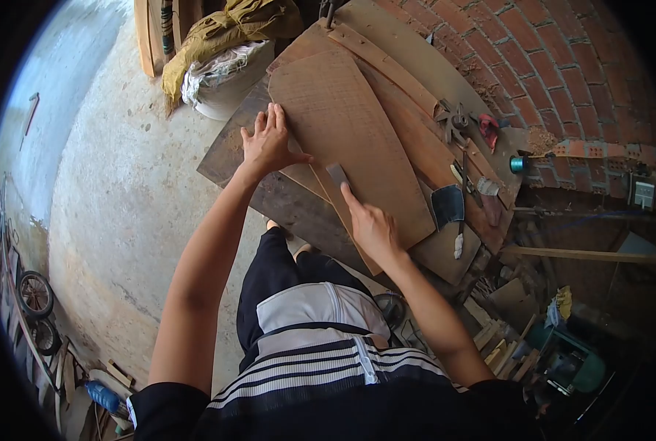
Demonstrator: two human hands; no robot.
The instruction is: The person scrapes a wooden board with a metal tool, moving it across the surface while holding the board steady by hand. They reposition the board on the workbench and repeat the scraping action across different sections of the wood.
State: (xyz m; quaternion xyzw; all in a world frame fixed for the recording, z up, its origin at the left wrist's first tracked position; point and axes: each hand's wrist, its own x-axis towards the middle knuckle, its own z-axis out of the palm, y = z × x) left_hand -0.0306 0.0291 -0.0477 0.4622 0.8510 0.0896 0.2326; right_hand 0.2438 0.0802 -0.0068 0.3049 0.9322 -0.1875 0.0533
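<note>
A long, rounded brown wooden board (350,125) lies on a stack of boards on the workbench (298,206). My left hand (269,141) lies flat with spread fingers on the board's left edge, pressing it down. My right hand (372,224) grips a small flat grey tool (337,174), maybe a scraper or chisel, with the index finger stretched along it. The tool's blade rests on the board near its lower left edge, just right of my left thumb.
A hatchet (451,209), pliers, a metal clamp (456,121) and a blue spool (517,164) lie on the bench's right side by the brick wall (563,66). Sacks (225,51) sit beyond the bench. Wood offcuts and a green machine (570,360) are at lower right. Concrete floor at left.
</note>
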